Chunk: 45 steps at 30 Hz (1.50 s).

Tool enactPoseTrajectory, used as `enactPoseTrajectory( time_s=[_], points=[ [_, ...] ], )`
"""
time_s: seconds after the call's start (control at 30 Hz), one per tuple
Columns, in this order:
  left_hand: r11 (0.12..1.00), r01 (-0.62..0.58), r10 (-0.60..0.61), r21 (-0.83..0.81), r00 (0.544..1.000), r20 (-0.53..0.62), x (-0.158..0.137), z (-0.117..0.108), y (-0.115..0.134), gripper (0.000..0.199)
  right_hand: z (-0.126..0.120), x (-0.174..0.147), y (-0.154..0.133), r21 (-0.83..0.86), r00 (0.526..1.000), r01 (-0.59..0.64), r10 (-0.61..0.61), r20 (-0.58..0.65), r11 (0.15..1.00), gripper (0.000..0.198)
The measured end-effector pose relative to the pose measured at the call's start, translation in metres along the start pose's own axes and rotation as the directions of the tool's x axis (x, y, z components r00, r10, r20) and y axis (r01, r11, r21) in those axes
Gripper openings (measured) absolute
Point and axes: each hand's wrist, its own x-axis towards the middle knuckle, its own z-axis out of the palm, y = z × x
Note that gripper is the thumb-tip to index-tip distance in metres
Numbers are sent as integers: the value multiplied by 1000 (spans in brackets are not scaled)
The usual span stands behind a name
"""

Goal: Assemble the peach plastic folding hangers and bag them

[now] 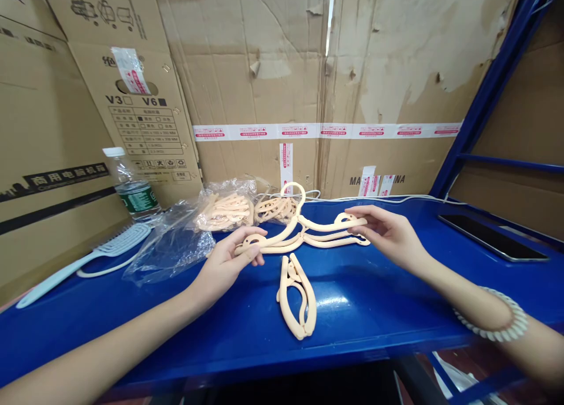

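A cream plastic folding hanger (326, 227) is spread open above the table, its hook pointing up. My left hand (229, 253) pinches the end of its left arm between thumb and fingers. At the opposite end, my right hand (390, 236) grips the tip of the right arm. More cream arms show just below the upper one; whether they belong to a second hanger I cannot tell. Closer to me, a folded cream hanger (285, 311) lies on the blue table (374, 311), touched by neither hand.
Behind my left hand are a clear bag of cream hangers (227, 211), another hanger pile (275, 210) and crumpled plastic film (176, 246). A light blue hairbrush (118, 243) and a water bottle (134, 190) stay left. A phone (489, 236) lies right. Cardboard (264, 87) walls the back.
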Motion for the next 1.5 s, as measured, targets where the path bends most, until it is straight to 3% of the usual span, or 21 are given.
enactPoseTrajectory(
  time_s=[0.13,0.23,0.37,0.5,0.57,0.7,0.8,0.9,1.1,1.3,1.5],
  points=[
    [992,57,-65,-112,995,-69,0,-1,0,39,-4,4,2,242,985,-170,159,67,955,36],
    [963,101,-133,-251,984,-115,1,-2,1,46,-3,4,1,361,970,-241,208,128,901,37],
    [872,207,-272,-444,958,-88,11,-3,13,42,3,15,-9,515,952,-305,241,189,801,37],
    [866,158,-204,-475,978,-47,28,6,35,18,14,42,-30,644,963,-259,240,120,720,38],
    [880,111,-149,-461,988,-46,33,14,42,19,26,51,-41,698,965,-243,243,101,674,33],
    [914,58,-95,-402,993,-72,29,27,36,34,52,43,-49,696,934,-356,245,259,623,32],
    [923,74,-111,-378,991,-77,22,31,26,40,60,29,-45,662,905,-422,240,352,620,38],
    [928,44,-87,-369,991,-99,19,32,21,42,60,21,-39,650,903,-421,229,363,633,43],
    [956,-54,16,-287,991,-133,15,38,20,33,65,18,-40,607,955,-279,148,257,744,40],
    [964,-100,74,-245,991,-113,11,41,20,27,69,11,-45,642,966,-204,44,256,740,44],
    [943,-80,47,-322,993,-109,9,42,23,25,66,14,-41,623,979,-167,55,196,764,30]
  ],
)
